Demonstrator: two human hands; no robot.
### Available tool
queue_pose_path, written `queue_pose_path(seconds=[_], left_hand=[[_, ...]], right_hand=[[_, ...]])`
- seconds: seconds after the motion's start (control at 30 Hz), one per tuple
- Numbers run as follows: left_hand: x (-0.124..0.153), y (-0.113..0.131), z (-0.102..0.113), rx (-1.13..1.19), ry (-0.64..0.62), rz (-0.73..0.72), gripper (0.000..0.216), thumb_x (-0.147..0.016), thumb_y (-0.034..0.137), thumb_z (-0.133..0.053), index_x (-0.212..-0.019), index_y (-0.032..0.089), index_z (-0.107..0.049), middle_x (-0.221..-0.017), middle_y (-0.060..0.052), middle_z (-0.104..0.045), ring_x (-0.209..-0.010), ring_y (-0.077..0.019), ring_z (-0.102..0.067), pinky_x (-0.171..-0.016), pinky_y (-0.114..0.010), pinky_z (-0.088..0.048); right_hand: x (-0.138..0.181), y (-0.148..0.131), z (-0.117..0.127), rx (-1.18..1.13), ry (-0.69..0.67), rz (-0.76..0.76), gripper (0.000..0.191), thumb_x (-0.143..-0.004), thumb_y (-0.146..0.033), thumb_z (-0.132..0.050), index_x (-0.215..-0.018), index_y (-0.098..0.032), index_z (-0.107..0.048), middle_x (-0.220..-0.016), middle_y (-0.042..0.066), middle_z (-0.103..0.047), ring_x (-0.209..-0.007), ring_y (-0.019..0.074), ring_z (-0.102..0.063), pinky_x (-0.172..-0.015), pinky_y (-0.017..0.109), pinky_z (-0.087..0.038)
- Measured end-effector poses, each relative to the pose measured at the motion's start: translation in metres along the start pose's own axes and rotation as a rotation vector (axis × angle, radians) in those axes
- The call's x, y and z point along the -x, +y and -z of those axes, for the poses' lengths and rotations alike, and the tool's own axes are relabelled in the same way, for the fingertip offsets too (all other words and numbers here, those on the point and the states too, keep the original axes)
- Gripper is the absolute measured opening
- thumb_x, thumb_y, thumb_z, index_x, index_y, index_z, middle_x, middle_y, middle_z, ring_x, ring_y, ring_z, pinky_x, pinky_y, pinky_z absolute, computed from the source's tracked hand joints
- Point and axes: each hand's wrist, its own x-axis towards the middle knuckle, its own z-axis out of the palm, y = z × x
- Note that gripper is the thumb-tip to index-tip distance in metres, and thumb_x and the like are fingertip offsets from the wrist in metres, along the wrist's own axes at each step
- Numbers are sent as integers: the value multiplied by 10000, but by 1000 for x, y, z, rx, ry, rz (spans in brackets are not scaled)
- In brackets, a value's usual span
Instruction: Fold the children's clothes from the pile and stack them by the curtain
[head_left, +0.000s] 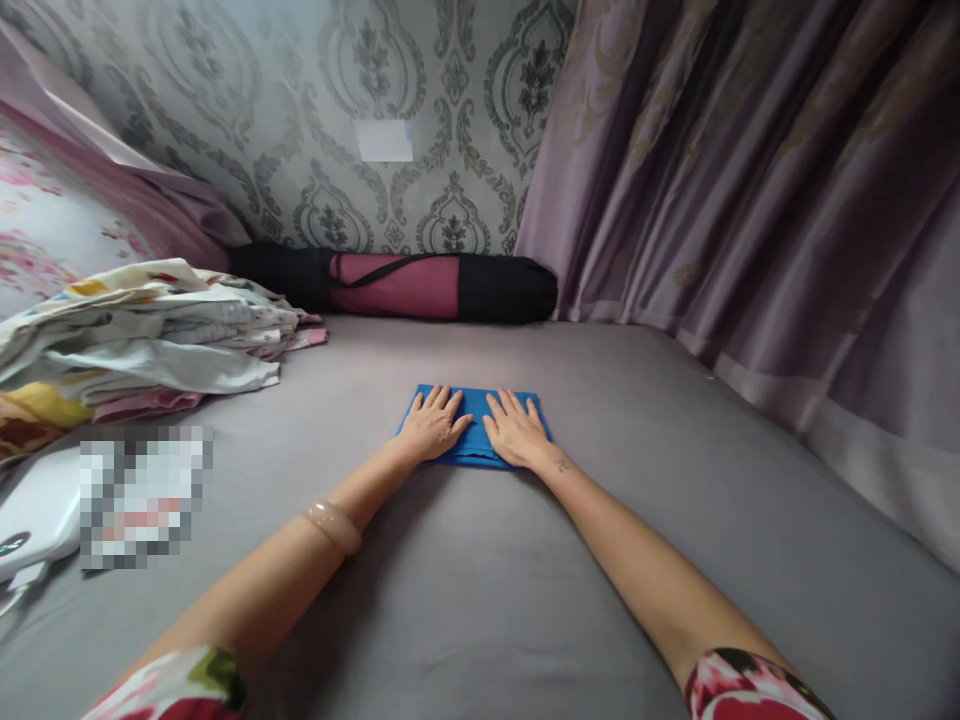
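A folded blue cloth (474, 402) lies flat on the grey bed sheet (480, 580) in the middle of the view. My left hand (433, 424) rests palm down on the cloth's left half, fingers stretched out. My right hand (516, 430) lies flat on the right half, fingers also spread. Both hands press on the cloth side by side, thumbs nearly touching. A pale bangle (334, 525) sits on my left forearm.
A pile of folded patterned fabrics (142, 340) lies at the left. A black and maroon long bag (405, 285) rests against the patterned wall at the back. Purple curtains (750, 200) hang along the right. A white object (34, 515) sits at the near left.
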Motion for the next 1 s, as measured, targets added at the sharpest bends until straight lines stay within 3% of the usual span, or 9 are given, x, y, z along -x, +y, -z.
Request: queue_pose_path(seconds=[0.13,0.27,0.43,0.67,0.77,0.87,1.0], left_hand=[[3,-11,1,3,31,37,621,-971,503,-245,-1446,114,-340,-1537,-178,-277,-1440,-304,-190,-1148,-483,-176],[4,-20,-4,70,-28,103,654,-971,504,-213,-1478,93,-265,-1548,-182,-242,-1436,-309,-202,-1141,-469,-195],[2,-33,-4,170,-67,93,674,-959,533,-200,-1475,105,-277,-1551,-169,-243,-1435,-303,-207,-1140,-466,-202],[11,-52,-8,139,-14,25,587,-978,445,-204,-1467,132,-289,-1542,-127,-287,-1439,-225,-218,-1164,-448,-146],[12,-52,-11,153,9,53,588,-975,453,-217,-1464,135,-301,-1540,-119,-296,-1438,-226,-221,-1166,-438,-150],[11,-52,-12,184,30,63,591,-971,459,-229,-1459,136,-315,-1536,-109,-308,-1441,-233,-211,-1169,-422,-151],[10,-57,-17,199,117,92,608,-961,475,-245,-1417,95,-379,-1512,-142,-347,-1426,-256,-247,-1158,-395,-198]], right_hand=[[5,6,7,-28,36,-98,628,-987,-426,-193,-1492,-58,-252,-1559,153,-214,-1445,262,-150,-1162,480,-77],[7,10,5,-27,17,-212,656,-983,-422,-193,-1490,-6,-225,-1566,161,-180,-1444,275,-146,-1163,438,-106],[6,17,8,-84,-42,-219,681,-981,-462,-160,-1495,-20,-219,-1567,160,-175,-1445,272,-143,-1161,446,-112],[9,28,5,-16,-8,-215,693,-976,-464,-186,-1489,1,-219,-1558,175,-202,-1437,280,-170,-1161,442,-116],[6,26,9,-3,-34,-210,703,-974,-479,-196,-1483,4,-237,-1548,191,-224,-1436,295,-169,-1159,483,-87],[5,18,10,-7,33,-173,673,-979,-459,-198,-1489,-22,-242,-1558,177,-201,-1445,287,-135,-1160,494,-60],[7,12,-2,-58,56,-139,637,-978,-425,-238,-1478,-32,-286,-1561,157,-207,-1443,277,-153,-1163,460,-117]])
